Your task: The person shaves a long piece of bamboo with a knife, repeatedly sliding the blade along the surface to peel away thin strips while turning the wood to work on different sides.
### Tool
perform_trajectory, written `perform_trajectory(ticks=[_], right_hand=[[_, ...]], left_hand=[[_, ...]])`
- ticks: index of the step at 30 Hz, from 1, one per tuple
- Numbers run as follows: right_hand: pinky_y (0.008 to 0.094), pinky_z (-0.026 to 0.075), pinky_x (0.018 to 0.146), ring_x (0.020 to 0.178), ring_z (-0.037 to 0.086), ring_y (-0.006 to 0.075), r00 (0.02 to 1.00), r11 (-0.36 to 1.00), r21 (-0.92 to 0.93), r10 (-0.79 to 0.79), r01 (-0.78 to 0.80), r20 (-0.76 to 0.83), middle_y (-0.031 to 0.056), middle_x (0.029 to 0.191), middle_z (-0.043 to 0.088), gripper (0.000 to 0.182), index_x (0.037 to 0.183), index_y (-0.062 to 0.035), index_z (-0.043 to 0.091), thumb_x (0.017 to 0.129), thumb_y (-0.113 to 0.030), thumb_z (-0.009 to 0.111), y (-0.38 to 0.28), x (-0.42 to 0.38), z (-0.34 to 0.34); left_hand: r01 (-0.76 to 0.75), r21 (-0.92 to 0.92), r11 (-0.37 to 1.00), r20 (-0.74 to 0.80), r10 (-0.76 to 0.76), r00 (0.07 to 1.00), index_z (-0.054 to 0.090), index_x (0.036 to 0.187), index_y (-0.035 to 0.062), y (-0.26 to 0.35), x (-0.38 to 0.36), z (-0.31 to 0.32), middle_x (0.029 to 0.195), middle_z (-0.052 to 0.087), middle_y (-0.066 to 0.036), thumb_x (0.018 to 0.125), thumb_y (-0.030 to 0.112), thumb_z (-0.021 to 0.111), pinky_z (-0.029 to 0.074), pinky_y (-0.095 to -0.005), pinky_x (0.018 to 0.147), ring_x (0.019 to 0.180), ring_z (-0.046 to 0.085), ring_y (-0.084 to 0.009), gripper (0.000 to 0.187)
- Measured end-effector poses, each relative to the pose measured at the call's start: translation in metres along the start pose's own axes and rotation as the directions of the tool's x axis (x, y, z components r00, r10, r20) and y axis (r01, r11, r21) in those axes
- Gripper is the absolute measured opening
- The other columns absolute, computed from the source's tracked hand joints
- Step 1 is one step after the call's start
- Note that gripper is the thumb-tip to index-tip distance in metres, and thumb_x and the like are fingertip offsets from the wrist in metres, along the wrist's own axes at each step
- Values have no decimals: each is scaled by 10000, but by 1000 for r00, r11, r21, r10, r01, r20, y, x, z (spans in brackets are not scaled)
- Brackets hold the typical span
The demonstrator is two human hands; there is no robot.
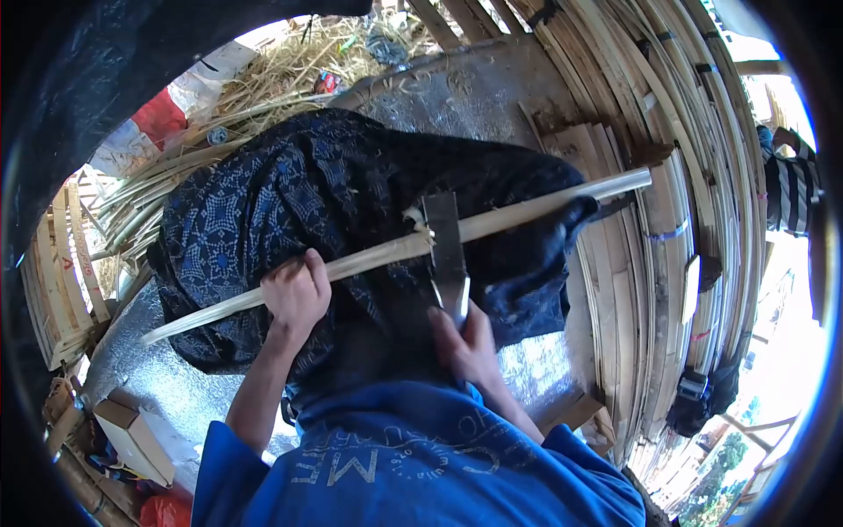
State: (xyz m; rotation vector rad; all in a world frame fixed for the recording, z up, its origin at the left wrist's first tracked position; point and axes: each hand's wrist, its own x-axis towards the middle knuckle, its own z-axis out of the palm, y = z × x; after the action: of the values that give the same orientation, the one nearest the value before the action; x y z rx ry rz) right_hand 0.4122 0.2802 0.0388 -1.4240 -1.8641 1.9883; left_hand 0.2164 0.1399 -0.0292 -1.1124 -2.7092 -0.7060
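A long pale bamboo strip (pixel 369 256) lies slantwise across a dark patterned cloth (pixel 219 220) over my lap. My left hand (pixel 297 288) is closed round the strip, left of its middle. In my right hand (pixel 464 341) is the handle of a wide-bladed knife (pixel 445 237), whose dark blade crosses the strip near its middle. Small pale shavings sit beside the blade where it meets the strip. The fingers of my right hand are wrapped round the handle and partly hidden.
Stacked wooden slats (pixel 606 263) curve along the right side. Loose bamboo strips (pixel 140 206) and shavings lie at the upper left. An open cardboard box (pixel 136 439) stands at the lower left. A person in striped clothing (pixel 788 189) is at the far right.
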Motion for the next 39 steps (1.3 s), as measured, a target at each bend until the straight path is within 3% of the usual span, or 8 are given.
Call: perform_trajectory(ticks=[7, 8, 12, 17, 20, 26, 29, 39], right_hand=[[235, 402, 413, 447, 473, 82, 909, 841, 457, -93, 290, -406, 2, 606, 496, 271, 1054, -83, 514, 969, -338, 474, -13, -1, -40], [231, 407, 447, 494, 513, 85, 890, 918, -229, -378, 324, -255, 5, 618, 524, 268, 1045, -61, 523, 959, -315, 514, 2, -7, -22], [260, 412, 456, 499, 503, 76, 982, 978, 93, 185, -189, 45, -7, 603, 521, 179, 888, -46, 551, 905, -214, 610, -39, -6, -9], [234, 422, 406, 474, 513, 101, 896, 833, 398, -232, 385, -380, 31, 606, 503, 210, 931, -33, 511, 975, -238, 494, -63, -7, -34], [241, 412, 476, 579, 542, 114, 960, 916, -300, -278, 266, 2, 63, 726, 569, 252, 939, -25, 558, 937, -276, 571, 12, 10, 7], [232, 392, 361, 443, 489, 80, 957, 886, 397, -148, 241, -250, 8, 553, 473, 222, 806, -52, 519, 934, -225, 571, -69, -7, -38], [309, 450, 520, 593, 576, 144, 855, 840, -423, -463, 339, -233, 74, 698, 584, 317, 951, 20, 576, 906, -292, 604, -6, 4, -9], [256, 386, 334, 371, 445, 116, 950, 919, 360, -45, 161, -310, 27, 585, 493, 186, 884, -53, 488, 921, -212, 576, -62, 3, -44]], left_hand=[[36, 6, 999, 18, -36, 999, 486, 459, 45, 6, 1, -2, 457, 521, -128, 882, 116, 510, 409, -368, 375, 367, 520, -287, 430], [49, 12, 999, 41, -49, 998, 482, 456, 45, 6, 3, -1, 454, 520, -128, 885, 118, 508, 407, -369, 372, 363, 519, -287, 435], [15, 6, 1000, -7, -15, 1000, 481, 455, 46, 8, 7, -9, 458, 529, -126, 886, 120, 503, 408, -375, 367, 358, 519, -282, 438], [45, 15, 999, 58, -46, 997, 493, 462, 48, 10, 3, -6, 456, 526, -120, 884, 108, 500, 420, -374, 376, 365, 527, -276, 427], [34, 18, 999, 32, -35, 999, 504, 469, 46, 4, 4, -3, 455, 523, -116, 885, 103, 498, 424, -371, 380, 369, 531, -275, 420], [35, -7, 999, 46, -34, 998, 513, 474, 45, 7, 5, -4, 471, 538, -116, 882, 108, 500, 420, -371, 380, 380, 536, -278, 413], [67, 20, 998, 45, -67, 997, 513, 476, 43, 8, 7, -4, 474, 538, -117, 883, 110, 501, 419, -373, 381, 386, 540, -283, 412], [59, -20, 998, 82, -57, 995, 502, 475, 43, 8, 9, -8, 467, 533, -126, 897, 132, 503, 423, -382, 385, 382, 540, -290, 432]])
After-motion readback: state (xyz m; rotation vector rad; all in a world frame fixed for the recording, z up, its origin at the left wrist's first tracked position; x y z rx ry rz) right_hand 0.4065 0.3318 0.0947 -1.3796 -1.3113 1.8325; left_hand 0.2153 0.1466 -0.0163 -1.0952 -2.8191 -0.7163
